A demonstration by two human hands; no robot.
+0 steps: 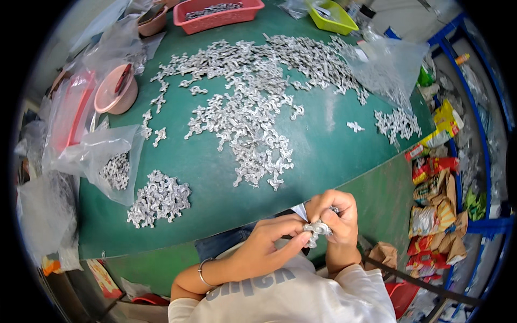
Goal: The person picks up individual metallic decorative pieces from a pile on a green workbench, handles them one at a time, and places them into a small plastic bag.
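Close in front of my body, just off the table's near edge, both hands meet around a small silver metal casting [318, 229] with rounded lobes. My left hand [273, 239] pinches its left side between thumb and fingers. On its other side my right hand [339, 215] is closed, the thumb pressed against the casting. A pale, flat, blade-like piece [299, 211] sticks out between the hands beside the right fingers; its other end is hidden. Many similar castings form a large loose heap [242, 116] on the green table [323, 145].
Smaller piles of castings lie at the near left [160, 199] and far right [397, 125]. Clear plastic bags [110, 153] and a pink bucket [117, 90] stand left. A red basket [218, 19] and a yellow-green basket [332, 19] sit at the back. Blue shelving [487, 226] runs along the right.
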